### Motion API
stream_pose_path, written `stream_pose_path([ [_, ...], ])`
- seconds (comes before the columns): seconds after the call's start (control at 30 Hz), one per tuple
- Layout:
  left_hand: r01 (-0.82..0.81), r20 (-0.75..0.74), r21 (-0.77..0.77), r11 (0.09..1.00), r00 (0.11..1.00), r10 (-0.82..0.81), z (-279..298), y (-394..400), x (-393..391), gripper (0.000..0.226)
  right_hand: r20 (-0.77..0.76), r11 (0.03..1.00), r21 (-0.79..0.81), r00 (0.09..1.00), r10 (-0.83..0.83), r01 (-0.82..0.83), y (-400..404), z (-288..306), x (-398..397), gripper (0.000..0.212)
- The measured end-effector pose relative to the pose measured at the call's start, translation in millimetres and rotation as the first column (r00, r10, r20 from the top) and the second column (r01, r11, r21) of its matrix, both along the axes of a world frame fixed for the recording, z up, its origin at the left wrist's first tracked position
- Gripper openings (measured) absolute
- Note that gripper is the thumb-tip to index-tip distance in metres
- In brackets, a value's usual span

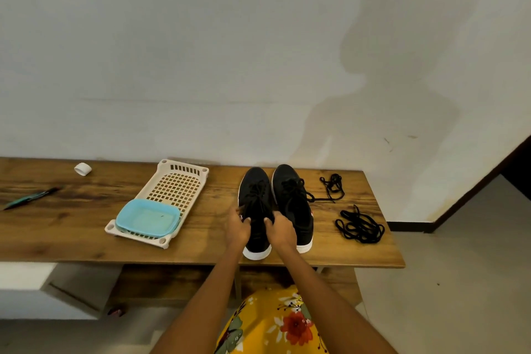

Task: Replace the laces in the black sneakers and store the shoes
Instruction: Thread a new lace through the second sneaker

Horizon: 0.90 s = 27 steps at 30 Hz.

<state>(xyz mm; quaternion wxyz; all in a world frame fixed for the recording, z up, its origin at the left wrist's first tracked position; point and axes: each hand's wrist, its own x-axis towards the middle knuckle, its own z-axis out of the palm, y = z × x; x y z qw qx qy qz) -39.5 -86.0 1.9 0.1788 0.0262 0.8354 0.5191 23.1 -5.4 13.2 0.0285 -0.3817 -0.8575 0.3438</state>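
— Where is the left sneaker [256,210] sitting?
— On the table [86,238], between both hands, its mate [293,204] at three o'clock.
— Fingers?
— Left hand [237,227] and right hand [281,230] are curling round its collar, gripping.

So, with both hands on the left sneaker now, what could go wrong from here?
1. The left sneaker has its heel at the front edge of the table; a hard pull by the left hand or right hand might slide it off.
2. The right sneaker's lace end trails toward the small loose lace, so old and new could get mixed.
3. The bigger lace bundle looks tangled and lies near the table's right end.
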Motion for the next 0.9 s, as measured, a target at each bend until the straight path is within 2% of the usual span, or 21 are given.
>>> stream_pose_path([
  [0.1,0.042,-0.001,0.005,0.999,0.999,-0.042,12,-7,19,0.044,-0.072,1.000,0.014,0.997,0.010,-0.009,-1,21,18,0.033],
  [0.17,0.085,-0.016,-0.043,0.995,0.996,-0.086,23,-11,34,0.050,-0.084,0.998,0.052,0.996,0.038,-0.034,0,38,34,0.029],
  [0.27,0.153,-0.039,-0.171,0.973,0.986,-0.162,39,-15,53,0.054,-0.067,0.989,0.120,0.994,0.092,-0.084,4,57,56,0.028],
  [0.4,0.188,-0.055,-0.250,0.950,0.977,-0.208,41,-13,62,0.056,-0.002,0.979,0.174,0.994,0.111,-0.109,21,58,72,0.033],
  [0.53,0.176,-0.094,-0.342,0.923,0.971,-0.220,23,-10,53,0.067,0.008,0.979,0.176,0.995,0.103,-0.103,51,39,69,0.057],
  [0.63,0.185,-0.136,-0.401,0.897,0.957,-0.258,0,-10,47,0.067,0.123,0.947,0.182,0.961,0.246,-0.266,69,19,63,0.078],
  [0.7,0.181,-0.137,-0.363,0.914,0.960,-0.245,-9,-7,48,0.059,0.134,0.932,0.213,0.954,0.268,-0.292,78,10,58,0.085],
  [0.8,0.171,-0.136,-0.329,0.929,0.965,-0.226,-11,-5,48,0.048,-0.018,0.983,0.127,0.990,0.138,-0.135,86,6,56,0.096],
  [0.83,0.174,-0.123,-0.327,0.929,0.967,-0.224,-10,-6,47,0.046,-0.007,0.990,0.050,0.992,0.130,-0.129,87,3,57,0.098],
  [0.9,0.186,-0.089,-0.330,0.926,0.970,-0.226,-5,-6,44,0.042,0.117,0.982,-0.078,0.976,0.183,-0.175,87,0,63,0.099],
])
